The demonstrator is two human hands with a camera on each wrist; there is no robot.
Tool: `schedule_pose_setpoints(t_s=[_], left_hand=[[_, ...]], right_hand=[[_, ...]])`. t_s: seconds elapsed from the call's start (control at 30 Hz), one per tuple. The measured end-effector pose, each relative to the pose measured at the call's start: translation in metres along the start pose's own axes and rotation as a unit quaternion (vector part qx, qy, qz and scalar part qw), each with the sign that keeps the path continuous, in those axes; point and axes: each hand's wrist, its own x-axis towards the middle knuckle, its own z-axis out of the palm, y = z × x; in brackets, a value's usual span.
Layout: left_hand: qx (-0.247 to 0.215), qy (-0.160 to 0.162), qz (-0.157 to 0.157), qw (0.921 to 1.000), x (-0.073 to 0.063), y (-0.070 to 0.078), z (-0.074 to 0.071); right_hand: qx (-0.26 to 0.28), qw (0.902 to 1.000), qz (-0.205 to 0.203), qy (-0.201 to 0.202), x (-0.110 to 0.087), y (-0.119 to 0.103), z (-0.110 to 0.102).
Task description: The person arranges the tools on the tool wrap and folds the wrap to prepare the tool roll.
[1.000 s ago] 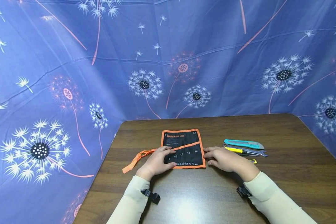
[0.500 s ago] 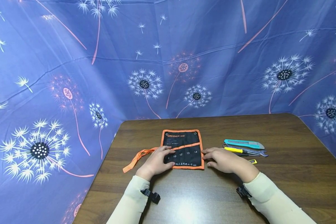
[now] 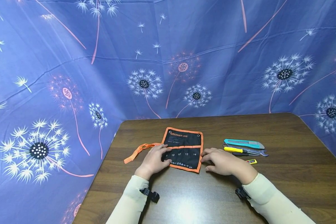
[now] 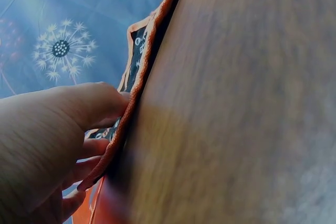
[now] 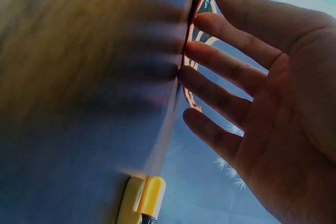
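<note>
Black pouch (image 3: 183, 149), orange trim, flat on brown surface (image 3: 291, 155), turned slightly clockwise; GREENER print up top, pocket numbers 10, 12, 13, 14 readable. Taking pouch as clock centre: left grip (image 3: 152, 160), a bare hand, at 8–9 o'clock, thumb and fingers resting over the edge. Right grip (image 3: 224, 161), also bare, 3–4 o'clock, fingertips at the trim. Orange strap (image 3: 141, 151) trails to 9. Toward 3: teal cutter (image 3: 243, 143), yellow-handled screwdriver (image 3: 234, 150), wrench (image 3: 263, 153); small yellow item (image 3: 252, 161), part hidden, nearer 4. Blue dandelion cloth (image 3: 235, 84) at 12.
</note>
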Motion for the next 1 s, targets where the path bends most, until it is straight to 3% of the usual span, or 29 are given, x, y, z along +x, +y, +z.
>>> schedule_pose_setpoints(t_s=[0.37, 0.67, 1.0], left_hand=[[-0.035, 0.010, -0.005, 0.9993, -0.0035, 0.0016, -0.0059], [-0.010, 0.002, 0.005, 0.9999, -0.0037, 0.0011, -0.0060], [0.007, 0.013, 0.018, 0.9997, -0.0023, -0.0023, -0.0048]], right_hand=[[0.026, 0.9989, 0.039, -0.006, 0.0012, 0.0047, -0.0011], [0.043, 0.9964, 0.057, -0.045, 0.0003, 0.0078, -0.0001], [0.037, 0.9980, 0.047, -0.023, -0.0010, 0.0024, 0.0002]])
